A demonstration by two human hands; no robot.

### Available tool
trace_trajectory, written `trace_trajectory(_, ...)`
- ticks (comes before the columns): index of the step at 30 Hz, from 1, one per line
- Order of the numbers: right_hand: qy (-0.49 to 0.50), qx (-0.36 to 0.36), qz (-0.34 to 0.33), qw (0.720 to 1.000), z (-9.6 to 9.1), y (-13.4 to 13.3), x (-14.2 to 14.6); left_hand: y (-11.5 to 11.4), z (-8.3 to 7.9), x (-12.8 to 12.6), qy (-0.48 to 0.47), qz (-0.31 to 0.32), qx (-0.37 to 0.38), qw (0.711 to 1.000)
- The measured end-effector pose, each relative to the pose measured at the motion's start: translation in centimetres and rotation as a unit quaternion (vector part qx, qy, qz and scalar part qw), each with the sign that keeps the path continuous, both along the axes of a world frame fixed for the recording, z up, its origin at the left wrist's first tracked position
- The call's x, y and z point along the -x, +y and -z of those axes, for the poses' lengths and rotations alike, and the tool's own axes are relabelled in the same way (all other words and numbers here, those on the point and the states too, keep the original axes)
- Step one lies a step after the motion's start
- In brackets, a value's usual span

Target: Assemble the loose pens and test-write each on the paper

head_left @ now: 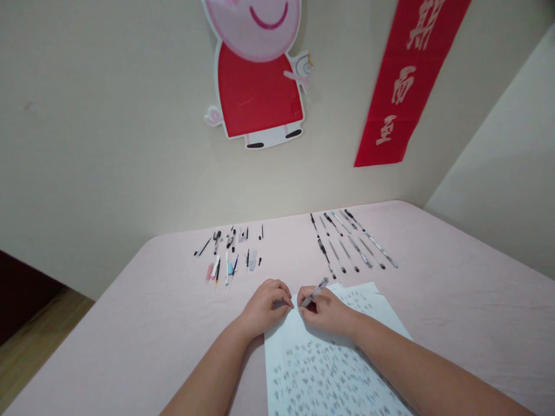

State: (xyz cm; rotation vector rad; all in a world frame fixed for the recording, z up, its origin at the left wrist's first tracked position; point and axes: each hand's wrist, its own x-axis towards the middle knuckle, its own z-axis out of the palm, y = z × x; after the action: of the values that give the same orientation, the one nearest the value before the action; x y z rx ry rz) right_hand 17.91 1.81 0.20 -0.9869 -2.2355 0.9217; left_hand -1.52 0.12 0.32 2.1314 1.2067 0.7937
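1. The pen (318, 289) sits in our right hand (328, 312), pinched between the thumb and curled fingers. Its barrel slants, the upper end rising away to the right, and we cannot make out whether its tip meets the page.
2. Our left hand (263, 306) lies just to the left of the pen, a narrow gap between them. Its fingers are bent and the fingertips rest by the upper left edge of the sheets of paper (274, 349); we cannot tell whether they grip anything.
3. The sheets lie beneath our right hand and forearm, slightly fanned at the far edge. We see dense handwriting across the near part and a few more lines beyond the right hand, too small for us to read.
4. Beyond the right hand, well apart from the pen we hold, two rows of pens (327, 258) lie slanted on the pink tablecloth (173, 335).
5. Beyond the left hand, we see caps, barrels and other pen parts (226, 268) in two loose rows.
6. On the wall facing us are a cartoon pig cutout (260, 92) and a red banner (403, 86).
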Motion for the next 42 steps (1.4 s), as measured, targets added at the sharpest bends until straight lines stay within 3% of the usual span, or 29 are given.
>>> trace_trajectory(32, 0.042, 0.055, 0.019, 0.997, 0.7, 0.8, -0.1, 0.0, -0.2, 0.1, 0.000, 0.004, 0.000, 1.000)
trace_trajectory(42, 0.062, 0.057, 0.003, 0.996, 0.6, 0.8, -0.1, 0.0, -0.2, 0.0, 0.003, -0.061, -0.005, 0.998)
